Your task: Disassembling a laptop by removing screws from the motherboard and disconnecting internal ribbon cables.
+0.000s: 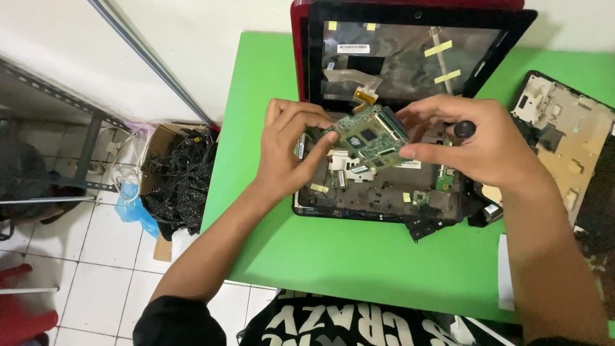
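Note:
A small green circuit board is held up between both hands above an opened red laptop. My left hand pinches its left edge with thumb and fingers. My right hand grips its right edge, and a small black round part sits between that hand's fingers. The laptop's base lies bare with its inner parts showing. Its lid stands behind, with the screen removed and yellow tape strips on the foil backing.
The laptop rests on a green table. A removed laptop cover lies at the right, inner side up. White paper lies by my right forearm. Left of the table a cardboard box of black cables stands on the tiled floor.

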